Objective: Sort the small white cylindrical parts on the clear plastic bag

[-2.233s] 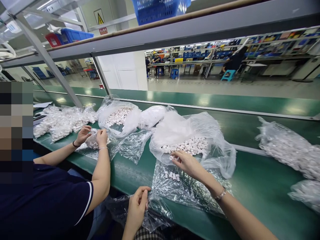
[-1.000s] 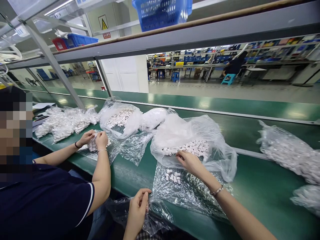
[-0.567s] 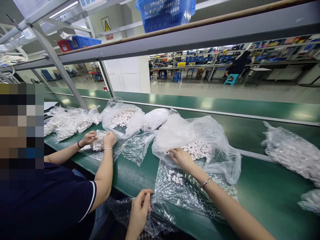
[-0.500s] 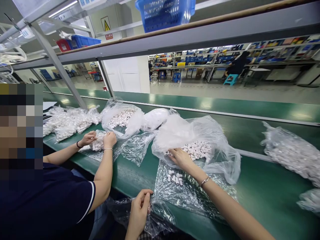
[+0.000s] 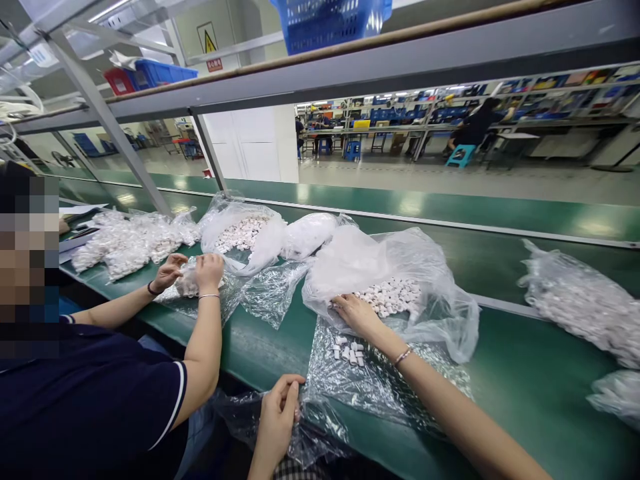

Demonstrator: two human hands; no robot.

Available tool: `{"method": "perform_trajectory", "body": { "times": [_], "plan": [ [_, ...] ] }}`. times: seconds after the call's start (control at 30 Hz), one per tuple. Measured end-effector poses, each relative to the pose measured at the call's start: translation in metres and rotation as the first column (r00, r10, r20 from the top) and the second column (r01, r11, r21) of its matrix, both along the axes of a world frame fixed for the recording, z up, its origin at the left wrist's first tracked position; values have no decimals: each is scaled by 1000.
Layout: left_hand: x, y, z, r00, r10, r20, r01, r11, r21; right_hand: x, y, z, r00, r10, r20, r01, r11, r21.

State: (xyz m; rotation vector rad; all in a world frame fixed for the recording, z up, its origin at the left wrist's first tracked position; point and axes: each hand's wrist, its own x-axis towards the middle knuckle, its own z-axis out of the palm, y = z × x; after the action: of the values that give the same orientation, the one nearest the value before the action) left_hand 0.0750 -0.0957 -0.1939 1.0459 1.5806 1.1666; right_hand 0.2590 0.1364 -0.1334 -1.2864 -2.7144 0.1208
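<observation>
My left hand is at the table's front edge, thumb and fingers closed on the rim of a flat clear plastic bag. A small group of white tube-like plastic fittings lies on that bag. Beyond it, a large translucent bag lies open, with a heap of loose white fittings in its mouth. My right hand reaches in at the left side of this opening. Its fingers are curled together against the bag's edge; what they hold is too small to make out.
At my left a co-worker's hands handle a small bag of white parts. Behind them are another open bag and filled bags. More filled bags lie right. A shelf beam crosses overhead, carrying a blue basket.
The view has shifted slightly. The co-worker has leaned to the left, and their hands have moved a little left over the small bag. Both my hands stay nearly in place.
</observation>
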Motion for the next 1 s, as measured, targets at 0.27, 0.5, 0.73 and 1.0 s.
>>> {"method": "perform_trajectory", "body": {
  "times": [0.27, 0.5, 0.73, 1.0],
  "plan": [
    [-1, -1, -3, 1000, -7, 0, 7, 999, 38, 16, -3, 10, 988, 20, -151, -28, 998, -53],
    [-1, -2, 2, 1000, 1, -2, -1, 1000, 18, 72, -57, 41, 925, -18, -381, -69, 975, -213],
    [3, 0, 9, 994, 106, -40, -104, 994, 36, 93, -102, 11, 946, -55, -320, -34, 963, -268],
    [-42, 39, 50, 925, 370, -83, -352, 920, 173, 98, -102, 5, 928, -84, -362, -69, 919, -389]
  ]
}}
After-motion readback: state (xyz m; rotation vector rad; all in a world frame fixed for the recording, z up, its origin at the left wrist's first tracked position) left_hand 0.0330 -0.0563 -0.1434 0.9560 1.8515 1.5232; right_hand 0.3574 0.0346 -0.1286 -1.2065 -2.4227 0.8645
